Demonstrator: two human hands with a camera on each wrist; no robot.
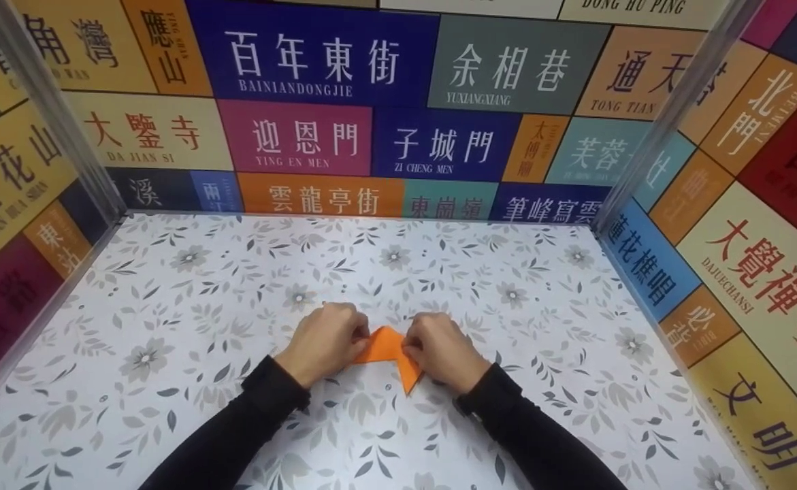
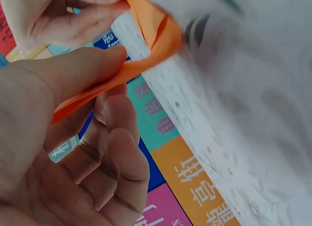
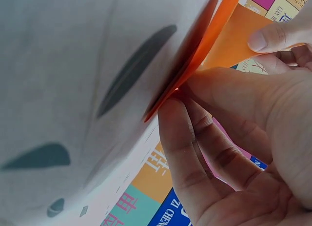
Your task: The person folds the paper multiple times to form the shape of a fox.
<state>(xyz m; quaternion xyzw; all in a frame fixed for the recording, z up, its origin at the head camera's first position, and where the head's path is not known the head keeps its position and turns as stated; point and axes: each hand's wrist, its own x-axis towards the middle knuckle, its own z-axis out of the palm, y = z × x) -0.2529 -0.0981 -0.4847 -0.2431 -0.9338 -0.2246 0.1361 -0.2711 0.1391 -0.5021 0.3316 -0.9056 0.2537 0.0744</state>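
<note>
Black sleeves point(image 1: 248, 422) lead to 2 hands: left hand point(image 1: 323, 340) and right hand point(image 1: 442, 350) each pinch the folded orange paper point(image 1: 388, 350) between them, above the floral table point(image 1: 167, 327).

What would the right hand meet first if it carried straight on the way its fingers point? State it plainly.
The right hand points inward, toward the left hand. It already pinches the folded orange paper piece, so next it would probably meet the left hand's fingertips, though depth is unclear.
</note>
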